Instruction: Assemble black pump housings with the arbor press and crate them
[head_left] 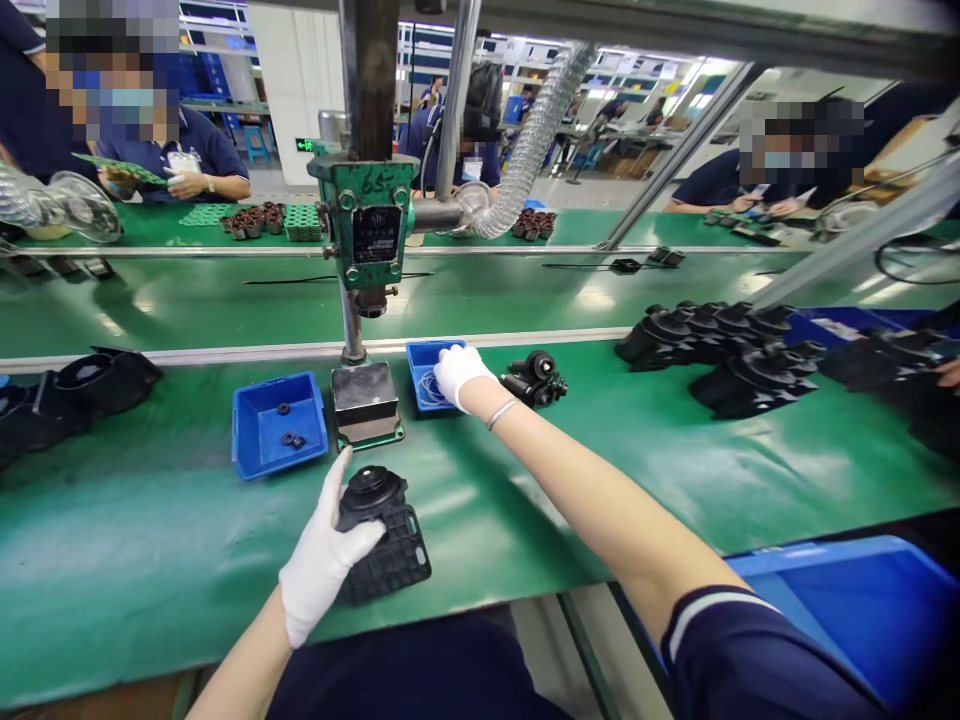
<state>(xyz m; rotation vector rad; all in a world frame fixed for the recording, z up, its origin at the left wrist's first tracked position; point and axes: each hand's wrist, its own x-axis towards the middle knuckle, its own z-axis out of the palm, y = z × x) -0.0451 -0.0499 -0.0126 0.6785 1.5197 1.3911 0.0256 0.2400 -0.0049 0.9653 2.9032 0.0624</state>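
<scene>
Black plastic housing (379, 535), with a round cap on top and a grid-patterned flat base, lies on the green table (150, 540), near its front edge. The left hand (324, 560) grips its side, while the right hand (459, 375) reaches, fingers curled, into the small blue bin (426, 375); whether it holds something I cannot tell.

left hand (324, 560) holds black housing (379, 535) on bench; right hand (459, 373) reaches into small blue bin (421, 372).
</scene>
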